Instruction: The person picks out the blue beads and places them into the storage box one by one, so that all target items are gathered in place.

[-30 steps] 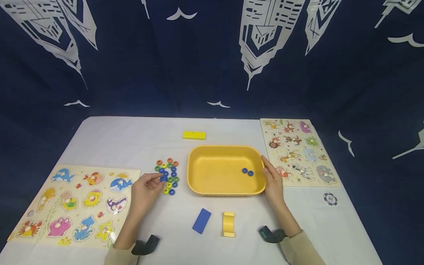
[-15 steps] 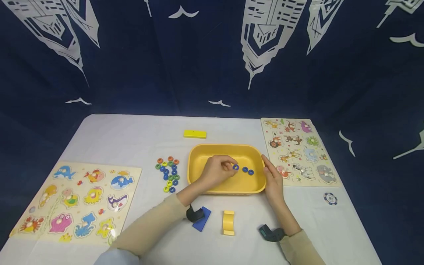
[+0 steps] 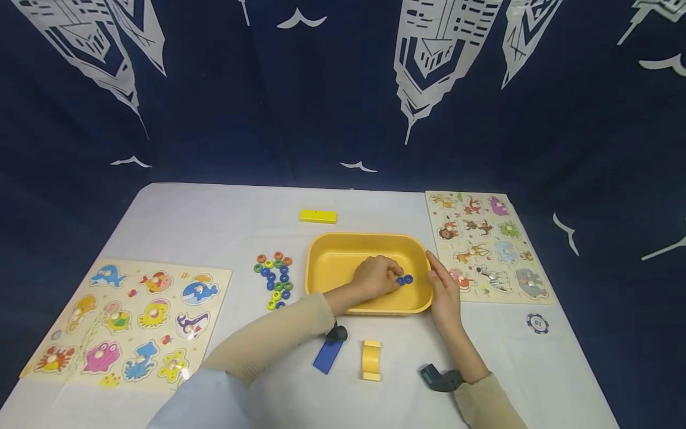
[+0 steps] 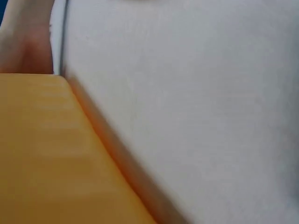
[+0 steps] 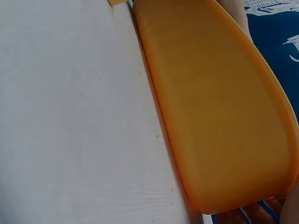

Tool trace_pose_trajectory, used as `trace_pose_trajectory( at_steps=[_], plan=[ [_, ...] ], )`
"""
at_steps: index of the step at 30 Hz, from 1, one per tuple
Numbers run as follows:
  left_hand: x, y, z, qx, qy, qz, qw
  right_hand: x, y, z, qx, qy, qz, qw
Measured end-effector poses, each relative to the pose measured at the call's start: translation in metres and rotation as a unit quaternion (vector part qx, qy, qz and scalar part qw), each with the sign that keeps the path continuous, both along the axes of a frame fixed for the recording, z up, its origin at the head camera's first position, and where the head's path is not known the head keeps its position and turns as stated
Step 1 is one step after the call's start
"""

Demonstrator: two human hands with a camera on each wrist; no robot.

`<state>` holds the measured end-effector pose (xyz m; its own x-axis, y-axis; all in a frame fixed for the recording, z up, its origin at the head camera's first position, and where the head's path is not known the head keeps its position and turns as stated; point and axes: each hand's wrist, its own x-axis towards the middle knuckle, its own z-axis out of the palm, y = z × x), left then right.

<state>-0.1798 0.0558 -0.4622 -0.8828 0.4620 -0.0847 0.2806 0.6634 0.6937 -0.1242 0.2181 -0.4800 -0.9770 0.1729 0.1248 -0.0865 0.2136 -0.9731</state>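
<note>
In the head view, the yellow plastic tray [image 3: 332, 304] sits mid-table. My left hand [image 3: 378, 276] reaches into it with bent fingers, pinching a blue bead [image 3: 400, 281] low over the tray floor. Right beside that lies another blue bead [image 3: 409, 278], and the fingertips partly cover the spot to its left. The right hand [image 3: 443, 295] rests against the tray's right end, fingers straight along the rim. In the right wrist view, its fingers [image 5: 252, 214] show beyond the tray's end wall. The left wrist view has the tray wall [image 4: 56, 149] but not the left hand's fingertips.
Left of the tray lies a group of coloured beads [image 3: 270, 277]. Around it are a yellow block [image 3: 318, 216], a blue block [image 3: 327, 357] partly under the left wrist camera, and a yellow arch block [image 3: 371, 360]. Two animal puzzle boards [image 3: 128, 325] and a round chip [image 3: 538, 323] flank these.
The left hand has gone from the bead group across into the tray with a blue bead, then further right and down beside the other blue beads. The right hand has stayed at the tray.
</note>
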Motion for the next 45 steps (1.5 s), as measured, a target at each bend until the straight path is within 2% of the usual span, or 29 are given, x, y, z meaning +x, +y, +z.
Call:
trace_pose_trajectory(
  at_steps=[2, 5, 8, 10, 13, 17, 21, 23, 26, 28, 30, 33, 35, 37, 41, 45],
  plan=[
    [0.003, -0.003, 0.004, 0.003, 0.023, 0.001, 0.9997, 0.0, 0.0, -0.001, 0.0, 0.004, 0.002, 1.0],
    [0.014, -0.01, 0.018, 0.02, 0.07, -0.007, 0.9973, 0.0, -0.001, 0.001, -0.004, 0.003, 0.002, 1.0],
    [0.033, -0.025, 0.037, 0.056, 0.122, -0.013, 0.9908, 0.003, -0.004, 0.009, -0.007, -0.009, -0.004, 1.0],
    [0.048, -0.04, 0.048, 0.09, 0.143, -0.004, 0.9857, 0.006, -0.006, 0.016, -0.002, -0.016, -0.01, 1.0],
    [0.067, -0.07, 0.053, 0.153, 0.158, 0.026, 0.9752, 0.004, -0.004, 0.013, 0.007, -0.015, -0.017, 1.0],
    [0.08, -0.113, 0.045, 0.222, 0.16, 0.082, 0.9583, 0.0, 0.003, 0.001, 0.014, -0.009, -0.02, 1.0],
    [0.085, -0.154, 0.027, 0.25, 0.168, 0.154, 0.941, 0.0, 0.003, 0.002, 0.012, -0.01, -0.02, 1.0],
    [0.086, -0.172, 0.017, 0.249, 0.169, 0.196, 0.9332, -0.001, 0.002, 0.003, 0.008, -0.008, -0.018, 1.0],
    [0.089, -0.192, 0.0, 0.236, 0.157, 0.251, 0.9257, -0.001, 0.002, 0.002, 0.007, -0.006, -0.016, 1.0],
    [0.091, -0.2, -0.009, 0.229, 0.14, 0.276, 0.9228, -0.001, 0.001, 0.002, 0.008, -0.004, -0.016, 1.0],
    [0.092, -0.206, -0.017, 0.231, 0.13, 0.288, 0.9203, -0.001, 0.001, 0.001, 0.008, -0.003, -0.015, 1.0],
    [0.093, -0.211, -0.025, 0.238, 0.123, 0.288, 0.9193, -0.001, 0.0, 0.0, 0.006, -0.002, -0.013, 1.0],
    [0.093, -0.212, -0.03, 0.23, 0.124, 0.281, 0.9234, -0.001, 0.0, -0.001, 0.003, -0.003, -0.011, 1.0],
    [0.094, -0.213, -0.035, 0.202, 0.125, 0.275, 0.9317, 0.0, 0.0, -0.001, 0.002, -0.004, -0.01, 1.0],
    [0.094, -0.212, -0.04, 0.108, 0.145, 0.261, 0.9484, 0.0, 0.0, -0.001, 0.005, -0.006, -0.011, 1.0],
    [0.093, -0.211, -0.04, 0.062, 0.171, 0.25, 0.951, 0.0, -0.001, 0.0, 0.015, -0.007, -0.012, 1.0]
  ],
)
